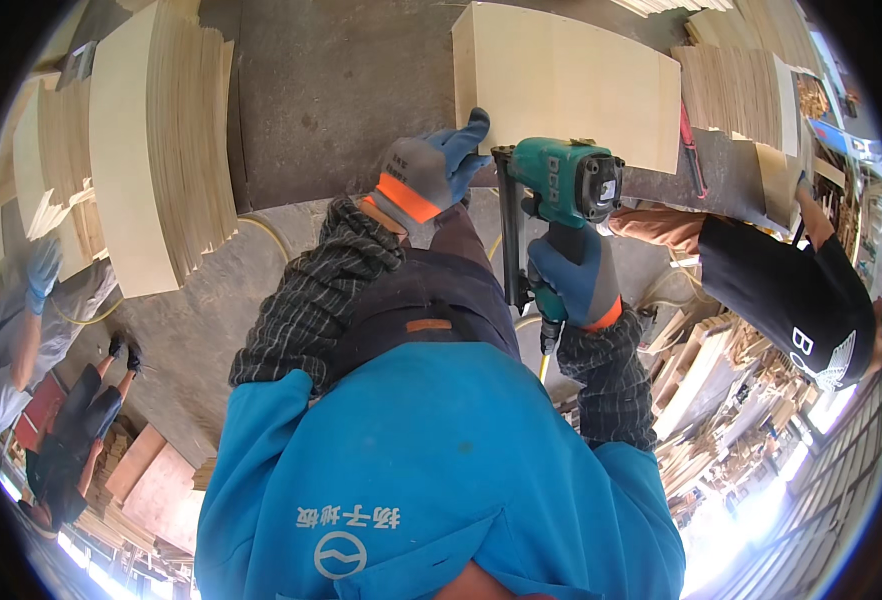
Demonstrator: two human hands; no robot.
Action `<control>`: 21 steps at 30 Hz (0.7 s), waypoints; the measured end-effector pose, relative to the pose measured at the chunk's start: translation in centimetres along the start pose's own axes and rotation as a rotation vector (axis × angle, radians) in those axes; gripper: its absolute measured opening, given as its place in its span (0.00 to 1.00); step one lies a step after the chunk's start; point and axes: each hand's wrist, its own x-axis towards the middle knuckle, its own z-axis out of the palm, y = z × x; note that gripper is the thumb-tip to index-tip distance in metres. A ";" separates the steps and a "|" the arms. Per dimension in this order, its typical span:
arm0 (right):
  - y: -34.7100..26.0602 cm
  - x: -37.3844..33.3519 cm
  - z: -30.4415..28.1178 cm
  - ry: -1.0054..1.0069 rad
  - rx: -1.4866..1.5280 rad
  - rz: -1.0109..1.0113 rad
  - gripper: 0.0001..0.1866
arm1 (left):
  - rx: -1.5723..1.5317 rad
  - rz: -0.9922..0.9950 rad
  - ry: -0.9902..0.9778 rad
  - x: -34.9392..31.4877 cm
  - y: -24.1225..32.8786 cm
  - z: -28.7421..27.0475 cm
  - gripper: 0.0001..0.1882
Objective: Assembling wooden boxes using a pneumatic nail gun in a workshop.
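Right hand (576, 270), gloved: fingers wrapped round handle of green nail gun (561, 180), grip apparently bearing tool's weight. Left hand (426, 175): fingers extended, grasping nothing visible, at near left corner of pale wooden block (571, 80), probably steadying it; exact contact unclear. Block: smooth-topped, straight-edged, on dark, scuffed worktop (341, 90), just beyond gun's nose. Left: board stack (121, 140), layered edges uneven, presumably piled within reach.

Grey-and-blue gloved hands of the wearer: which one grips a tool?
The right hand, closed around the teal-and-black nail gun; the left hand holds no tool, near the pale rectangular wooden block.
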 end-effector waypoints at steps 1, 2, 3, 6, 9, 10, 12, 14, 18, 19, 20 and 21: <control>0.0 0.0 0.1 0.012 -0.011 -0.010 0.15 | -0.002 -0.001 0.000 0.1 0.0 0.0 0.25; -0.1 -0.1 0.1 0.023 -0.022 -0.021 0.15 | 0.007 0.013 0.009 0.1 0.0 -0.1 0.25; -0.1 -0.1 0.1 0.024 -0.023 -0.020 0.15 | 0.015 0.027 0.018 0.2 0.0 -0.1 0.26; -0.4 -0.1 0.1 -0.013 0.006 0.012 0.16 | 0.013 0.022 0.012 0.0 -0.1 0.0 0.27; -1.1 -0.5 0.3 0.003 0.042 -0.017 0.21 | 0.025 0.044 0.035 -0.1 -0.4 0.4 0.28; -1.4 -0.7 0.2 0.009 0.049 -0.033 0.23 | 0.027 0.044 0.036 -0.1 -0.4 0.3 0.28; -1.3 -0.9 -0.1 0.014 0.056 -0.050 0.26 | 0.017 0.019 0.034 -0.1 -0.1 0.2 0.27; -0.8 -1.1 -0.6 0.053 0.100 -0.022 0.26 | 0.015 0.032 0.048 -0.1 -0.3 0.4 0.26; -0.2 -0.9 -1.5 0.079 0.127 -0.007 0.26 | 0.009 0.015 0.035 0.1 -0.1 0.3 0.23; -0.1 -0.9 -1.6 0.070 0.145 -0.014 0.25 | 0.009 0.017 0.033 0.1 -0.1 0.4 0.23; 0.0 -0.9 -1.8 0.060 0.164 -0.021 0.25 | 0.006 0.031 0.054 0.2 -0.1 0.4 0.23; 0.0 -0.9 -1.9 0.063 0.165 -0.021 0.25 | 0.003 0.045 0.075 0.2 -0.1 0.5 0.22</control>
